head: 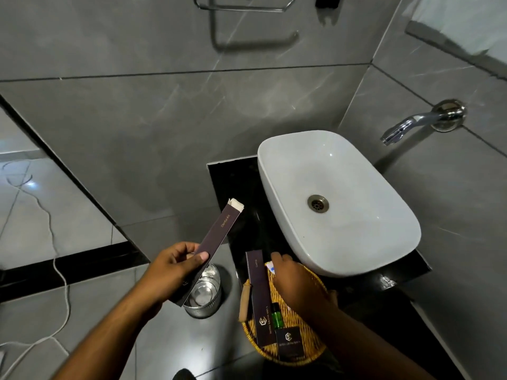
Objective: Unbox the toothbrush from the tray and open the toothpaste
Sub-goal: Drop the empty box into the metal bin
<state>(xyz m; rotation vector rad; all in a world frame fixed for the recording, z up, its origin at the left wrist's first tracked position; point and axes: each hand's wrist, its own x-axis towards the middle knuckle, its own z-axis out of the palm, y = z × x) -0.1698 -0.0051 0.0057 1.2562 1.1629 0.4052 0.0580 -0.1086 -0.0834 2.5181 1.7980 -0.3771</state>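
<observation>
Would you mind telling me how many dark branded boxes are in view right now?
3. The Dental Kit box is in the left hand; the long Comb box and a small square box lie in the wicker tray. The right hand may hide more.

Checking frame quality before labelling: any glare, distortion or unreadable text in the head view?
Head view: wide-angle bending of the wall tile lines; glare spots on the sink and tap; "Dental Kit" legible on the box in the left hand; right hand hides part of the tray; small box print there blurry.
</observation>
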